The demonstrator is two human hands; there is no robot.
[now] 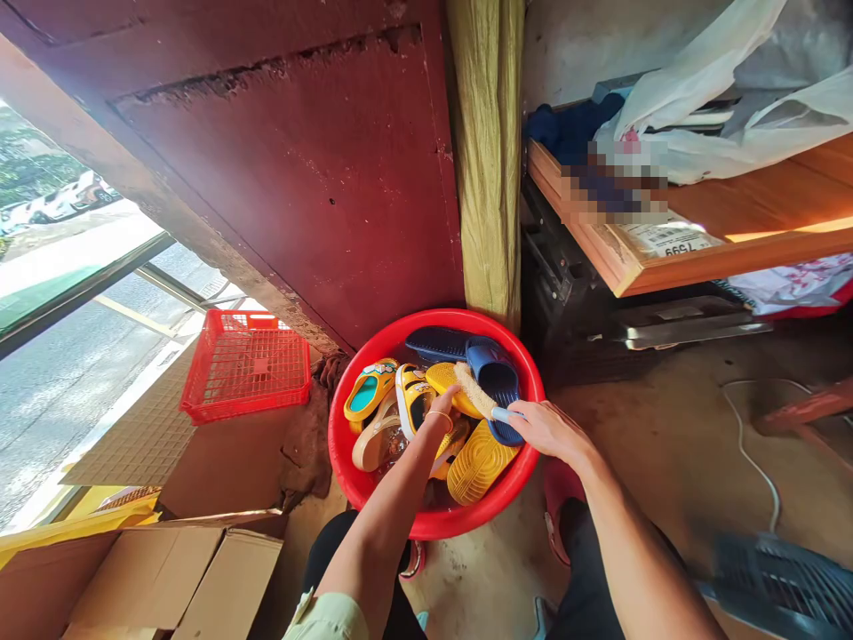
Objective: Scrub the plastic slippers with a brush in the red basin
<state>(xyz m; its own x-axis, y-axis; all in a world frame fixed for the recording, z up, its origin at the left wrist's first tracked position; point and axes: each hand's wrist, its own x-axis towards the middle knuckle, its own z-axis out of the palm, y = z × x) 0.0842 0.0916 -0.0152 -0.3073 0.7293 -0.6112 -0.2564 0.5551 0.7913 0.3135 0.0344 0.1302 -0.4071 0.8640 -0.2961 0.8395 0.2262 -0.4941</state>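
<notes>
**Left arm [383,533] and right arm [630,533] angle inward**

Both forearms are bare and slant from the near edge toward the middle of the scene. The left hand [445,405] lies farther along, bent down at the left wrist [434,427], most of its fingers hidden from view. The right hand [541,425] points left, palm downward, its fingers curled in a grip. The two hands are near each other but apart.

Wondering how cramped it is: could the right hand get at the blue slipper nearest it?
Probably yes: the blue slipper lies right by the right hand, though the brush it holds would likely hinder a firm grip.
</notes>
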